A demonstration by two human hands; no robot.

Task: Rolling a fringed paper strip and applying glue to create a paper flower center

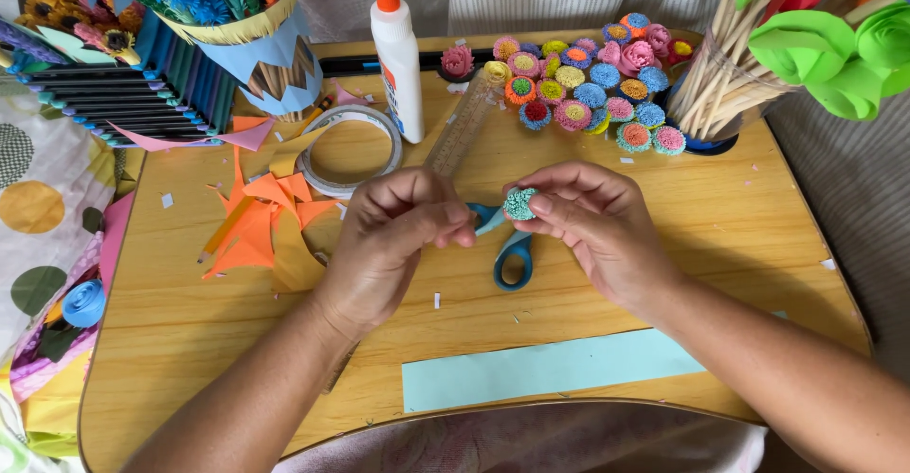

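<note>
A small rolled fringed paper flower (pixel 519 204) in pale teal is pinched between the thumb and fingertips of the right hand (pixel 592 222), with the fingers curled in close around it. The left hand (pixel 398 231) is closed up tight too, its fingertips pressed together just beside the flower; the loose end of the teal strip seems to be held there, though it can't be made out for sure.

Right under and between both hands, blue-handled scissors (pixel 509 250) are laid flat on the wooden lap table (pixel 664 274). Nearer the body than the hands, a long strip of light blue paper (pixel 545 369) is stretched along the table edge.

Beyond the left hand, a roll of tape (pixel 349 149) is seen, and a white glue bottle with an orange cap (pixel 396 56) is stood upright just past it. A clear ruler (pixel 464 124) is angled between the glue and a whole cluster of finished paper flowers (pixel 588 84), way out past the right hand. Orange paper scraps (pixel 261 217) and a pencil (pixel 220 234) are scattered out to the left of the left hand. A cup of wooden sticks (pixel 725 84) is parked far beyond the right hand.
</note>
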